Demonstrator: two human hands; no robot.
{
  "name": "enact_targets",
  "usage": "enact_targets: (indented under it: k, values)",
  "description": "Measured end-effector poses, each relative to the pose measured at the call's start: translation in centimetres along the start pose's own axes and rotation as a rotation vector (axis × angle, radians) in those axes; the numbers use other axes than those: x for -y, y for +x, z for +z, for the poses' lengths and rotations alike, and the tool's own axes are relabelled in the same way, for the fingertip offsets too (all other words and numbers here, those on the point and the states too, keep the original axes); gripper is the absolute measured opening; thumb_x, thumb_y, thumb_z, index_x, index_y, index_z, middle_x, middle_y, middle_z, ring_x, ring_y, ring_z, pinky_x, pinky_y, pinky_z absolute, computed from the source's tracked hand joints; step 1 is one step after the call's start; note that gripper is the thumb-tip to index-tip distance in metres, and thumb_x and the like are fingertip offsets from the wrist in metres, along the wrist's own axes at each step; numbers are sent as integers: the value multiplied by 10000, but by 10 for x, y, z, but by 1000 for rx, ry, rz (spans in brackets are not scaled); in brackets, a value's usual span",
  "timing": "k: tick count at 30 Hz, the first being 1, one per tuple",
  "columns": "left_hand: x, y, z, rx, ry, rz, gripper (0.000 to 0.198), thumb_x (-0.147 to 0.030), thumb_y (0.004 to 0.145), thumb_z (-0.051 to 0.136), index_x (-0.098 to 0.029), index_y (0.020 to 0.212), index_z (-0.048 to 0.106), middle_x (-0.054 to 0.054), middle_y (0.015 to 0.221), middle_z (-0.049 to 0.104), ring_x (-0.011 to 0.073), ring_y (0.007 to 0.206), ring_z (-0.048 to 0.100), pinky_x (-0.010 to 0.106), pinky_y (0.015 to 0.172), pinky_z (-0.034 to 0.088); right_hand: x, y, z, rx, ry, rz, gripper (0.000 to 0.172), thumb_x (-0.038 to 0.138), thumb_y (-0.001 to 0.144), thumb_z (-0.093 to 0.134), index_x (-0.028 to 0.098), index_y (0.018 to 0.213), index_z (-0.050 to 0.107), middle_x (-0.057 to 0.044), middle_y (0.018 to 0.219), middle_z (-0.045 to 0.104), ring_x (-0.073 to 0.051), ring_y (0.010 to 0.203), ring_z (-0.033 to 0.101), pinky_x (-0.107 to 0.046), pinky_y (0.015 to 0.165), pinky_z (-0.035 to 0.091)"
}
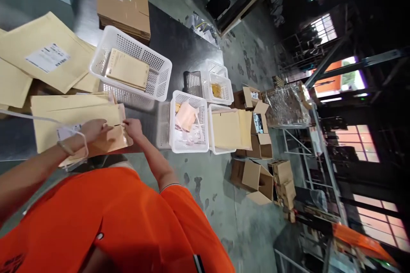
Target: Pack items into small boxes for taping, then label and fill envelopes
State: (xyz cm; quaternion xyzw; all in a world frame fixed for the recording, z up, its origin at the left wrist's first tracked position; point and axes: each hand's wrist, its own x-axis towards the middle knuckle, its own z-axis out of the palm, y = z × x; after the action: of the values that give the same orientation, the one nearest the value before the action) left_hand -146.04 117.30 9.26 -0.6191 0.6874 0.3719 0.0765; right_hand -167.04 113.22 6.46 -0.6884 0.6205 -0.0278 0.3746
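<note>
A tan padded envelope (110, 138) lies at the near edge of a steel table (179, 47), on top of more envelopes. My left hand (92, 130) rests on it with fingers curled, pressing its flap end. My right hand (133, 128) pinches the envelope's right edge near the flap. A white cord loops round my left wrist. My orange shirt fills the lower part of the view.
A large white basket (162, 72) holds one tan envelope. Smaller white baskets (188, 147) with packets and envelopes stand to the right. Labelled envelopes (48, 53) pile at left, flat cardboard (123, 2) behind. Open cartons (256, 175) sit on the floor.
</note>
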Motion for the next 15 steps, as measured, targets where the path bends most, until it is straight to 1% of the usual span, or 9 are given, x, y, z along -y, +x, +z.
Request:
enact_targets:
  k: [2,3,5,6,7,10,12,14,15]
  values:
    - [28,5,-13,-32,62,2,503,-372,1044,588,-88,1430,742,255,1392,746,437,1333,689,529,1092,573,0,19,-11,-89,-5,70,295,228,1057,668,173,1284,849,-124,1260,850,-265,1178,768,-331,1044,598]
    - [39,7,-15,-48,108,30,576,-338,1005,642,-114,1533,699,249,1514,691,448,1450,612,551,1154,543,2,31,-13,-107,11,99,356,262,1071,677,171,1391,805,-127,1310,836,-267,1204,763,-336,1061,599]
    - [53,11,-11,-43,210,96,775,-289,928,745,-196,1684,599,208,1736,530,456,1634,409,591,1262,453,11,60,-11,-101,66,114,503,327,1034,768,161,1508,726,-123,1337,820,-272,1200,765,-344,1054,616]
    - [56,12,-6,-23,254,107,857,-283,902,781,-227,1727,556,195,1810,446,472,1678,324,625,1283,416,16,75,-8,-87,91,112,543,332,1001,812,159,1508,720,-116,1323,821,-274,1184,768,-348,1045,624]
    - [56,14,-1,-3,284,99,907,-290,892,803,-247,1754,526,193,1856,377,496,1698,266,664,1284,393,21,88,-4,-77,109,111,520,308,979,830,162,1469,740,-105,1295,827,-273,1166,771,-351,1041,629]
    - [52,17,12,24,311,30,942,-302,893,827,-287,1778,504,205,1898,284,545,1710,220,714,1265,376,33,112,10,-75,144,109,237,185,975,758,178,1198,839,-58,1145,849,-243,1127,770,-332,1052,616]
    - [50,18,15,27,301,9,949,-308,906,825,-303,1792,485,201,1906,264,551,1720,206,718,1271,371,38,113,19,-119,265,101,143,166,972,724,174,1037,851,-37,1055,851,-211,1108,771,-284,1042,604]
    - [50,19,15,41,287,2,972,-315,905,837,-305,1803,466,198,1917,237,557,1727,187,727,1275,369,42,106,25,-217,471,133,128,184,963,713,159,971,838,-41,990,847,-185,1043,782,-240,980,606]
    - [50,19,15,39,281,8,975,-318,907,840,-301,1805,462,198,1920,229,560,1726,182,736,1275,367,42,100,25,-280,569,168,137,191,966,696,149,965,826,-53,950,841,-178,974,784,-232,923,611]
